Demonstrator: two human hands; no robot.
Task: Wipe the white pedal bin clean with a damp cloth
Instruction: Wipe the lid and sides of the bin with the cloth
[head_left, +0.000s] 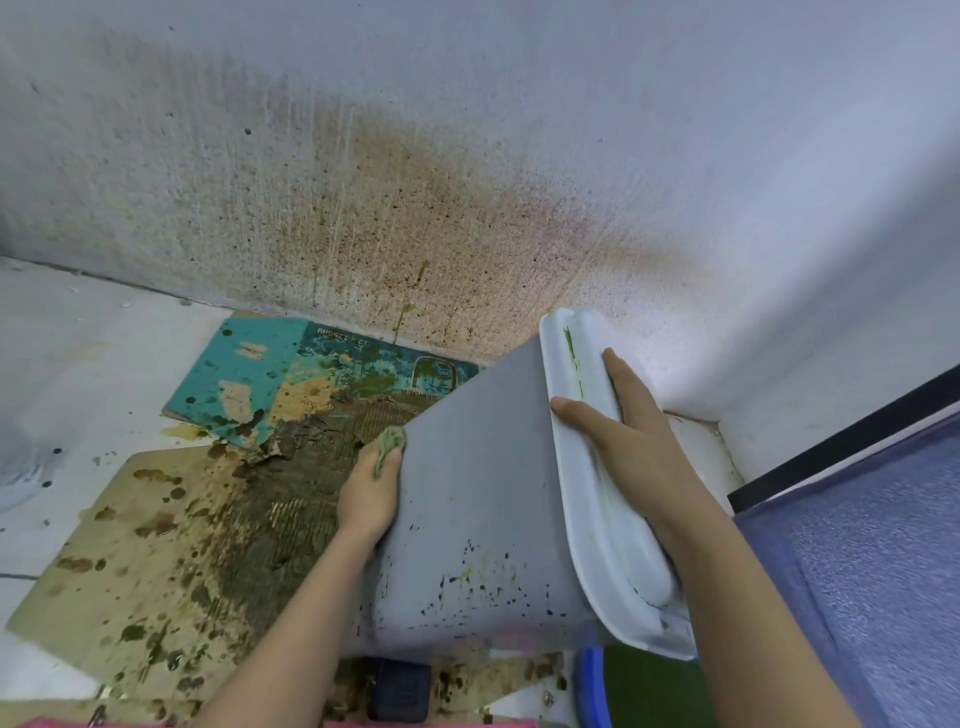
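Textured wall (363, 182) behind the work area carries brown and green splatter, densest near the floor. Stained cardboard (130, 545) lies flat on the floor, with a teal printed sheet (244, 369) partly over its far end, against the wall.

The bin (478, 493) is tilted over the cardboard, with its lid (587, 493) facing right and closed. Dark specks and a few green spots mark the lower part of its side. A green smear runs along the far end of the lid.

The left hand (371, 493) bunches a green cloth (389, 447) in curled fingers and presses it against the left edge of the bin body. The right hand (628, 431) lies flat on the lid, fingers straight, thumb spread to the lid rim.

Blue fabric (857, 571) fills the right edge of the view. A dark object (400, 691) sits below the bin; it cannot be identified.
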